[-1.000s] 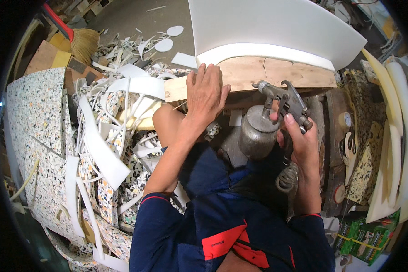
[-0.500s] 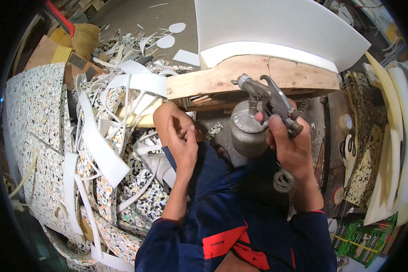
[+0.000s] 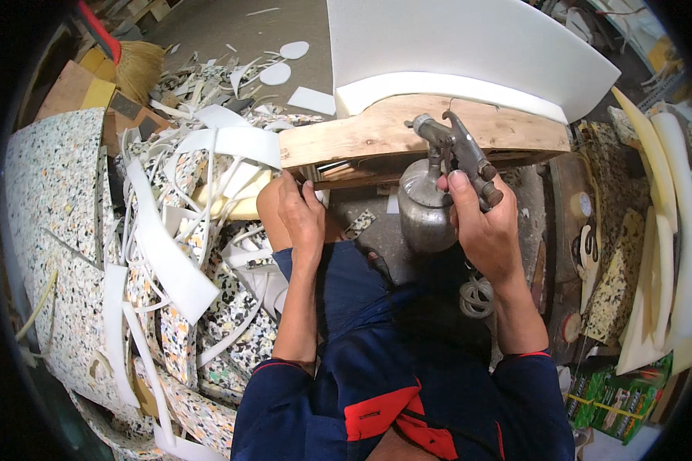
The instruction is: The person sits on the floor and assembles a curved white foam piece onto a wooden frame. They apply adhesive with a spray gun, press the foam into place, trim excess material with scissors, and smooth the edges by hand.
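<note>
A metal spray gun point(image 3: 454, 146) with a round grey cup point(image 3: 425, 219) under it is held upright in my right hand point(image 3: 490, 227). My fingers wrap its handle, and the thumb lies along the near side. The gun's head tilts up to the left, over the near face of a pale wooden frame point(image 3: 407, 127). White foam point(image 3: 454, 86) lines the frame's far edge. My left hand point(image 3: 300, 219) is at the frame's near left corner, above my knee, with fingers and thumb closed on its edge. Its fingertips are partly hidden.
Foam offcuts and white strips point(image 3: 173, 253) pile up at the left, by speckled foam sheets point(image 3: 54, 215). A large white sheet point(image 3: 469, 38) stands behind the frame. Scissors point(image 3: 588, 250), a tape roll point(image 3: 580, 205) and foam slabs point(image 3: 673, 200) lie right. A coiled hose point(image 3: 477, 297) hangs below my right hand.
My left hand has moved up and left from above my thigh to the frame's corner. The spray gun has shifted slightly up and right and tilts a little differently.
</note>
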